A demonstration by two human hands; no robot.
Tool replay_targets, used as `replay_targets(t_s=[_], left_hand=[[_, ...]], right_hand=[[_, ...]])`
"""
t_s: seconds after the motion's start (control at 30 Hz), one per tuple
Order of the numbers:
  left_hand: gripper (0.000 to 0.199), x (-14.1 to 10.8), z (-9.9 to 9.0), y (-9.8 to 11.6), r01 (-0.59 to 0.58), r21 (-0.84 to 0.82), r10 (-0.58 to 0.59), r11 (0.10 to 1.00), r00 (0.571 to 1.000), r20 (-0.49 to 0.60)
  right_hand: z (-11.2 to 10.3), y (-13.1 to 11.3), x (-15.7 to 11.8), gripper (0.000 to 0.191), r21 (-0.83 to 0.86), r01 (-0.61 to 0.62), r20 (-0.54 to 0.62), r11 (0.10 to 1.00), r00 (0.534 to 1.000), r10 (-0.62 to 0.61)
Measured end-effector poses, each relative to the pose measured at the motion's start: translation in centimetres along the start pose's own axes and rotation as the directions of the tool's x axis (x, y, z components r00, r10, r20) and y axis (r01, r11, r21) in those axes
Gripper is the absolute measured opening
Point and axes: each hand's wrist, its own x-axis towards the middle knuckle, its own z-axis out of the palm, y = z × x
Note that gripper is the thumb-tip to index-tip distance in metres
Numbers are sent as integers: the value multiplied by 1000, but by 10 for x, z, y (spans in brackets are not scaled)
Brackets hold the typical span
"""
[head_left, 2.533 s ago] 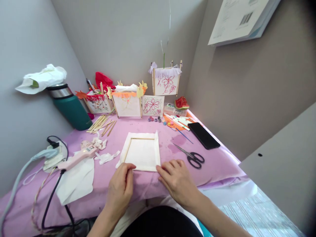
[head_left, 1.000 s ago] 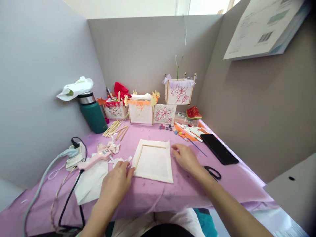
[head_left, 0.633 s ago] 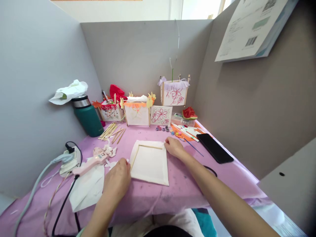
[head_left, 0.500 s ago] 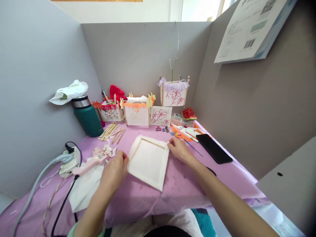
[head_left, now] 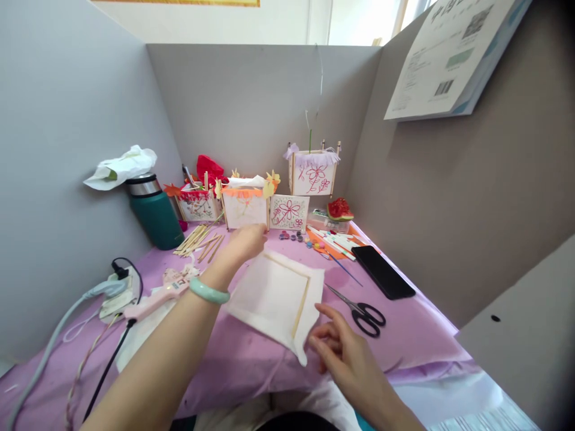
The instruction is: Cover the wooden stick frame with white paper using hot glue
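A white cloth panel (head_left: 265, 299) lies tilted near the front of the table, with thin wooden sticks (head_left: 302, 299) along two of its sides. My left hand (head_left: 247, 242) reaches over to the panel's far corner, closed there; its fingertips are mostly hidden. Beside the panel's near right edge is my right hand (head_left: 339, 350), fingers apart and bent, holding nothing. Black-handled scissors (head_left: 363, 314) rest just beyond it.
Pink glue gun (head_left: 157, 294), power strip (head_left: 119, 296) and cables sit at left, by a green bottle (head_left: 157, 215). Wooden sticks (head_left: 197, 239) lie behind. Decorated boxes (head_left: 245, 209) line the back. Markers (head_left: 336, 242) and a phone (head_left: 381, 272) lie at right.
The panel has turned clockwise, its sticks now toward the right. My left hand moved to the far corner; my right hand let go and came nearer, uncovering the scissors.
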Motion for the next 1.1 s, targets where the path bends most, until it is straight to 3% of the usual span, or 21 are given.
replay_targets(t_s=[0.13, 0.2, 0.27, 0.5, 0.7, 0.83, 0.97, 1.1], left_hand=[[33, -9, 27, -14, 112, 83, -122, 990, 983, 137], [32, -13, 40, -19, 145, 115, -166, 983, 965, 204], [33, -12, 50, -20, 163, 135, -192, 977, 951, 243], [33, 7, 69, -8, 213, 124, -242, 969, 911, 333], [32, 1, 67, -13, 257, 61, -261, 964, 886, 384], [31, -14, 50, -23, 322, 59, -323, 945, 893, 314], [30, -32, 32, -32, 396, 90, -406, 914, 902, 146], [28, -60, 29, -12, 335, 76, -337, 939, 941, 11]], right_hand=[[-20, 19, 6, 32, -327, -31, -169, 944, 985, -27], [-27, 17, 16, 27, -504, -42, -156, 862, 987, -43], [-28, 9, 33, 25, -693, -58, -120, 719, 992, -35], [-21, -11, 116, 22, -844, -64, -37, 532, 997, 62], [-23, -9, 134, 31, -886, 21, 71, 464, 994, 89], [-16, -21, 143, 31, -876, 51, 38, 479, 999, -38], [-7, -38, 159, 25, -843, 112, -16, 527, 973, -232], [-13, -36, 140, 24, -810, 168, -31, 562, 944, -327]])
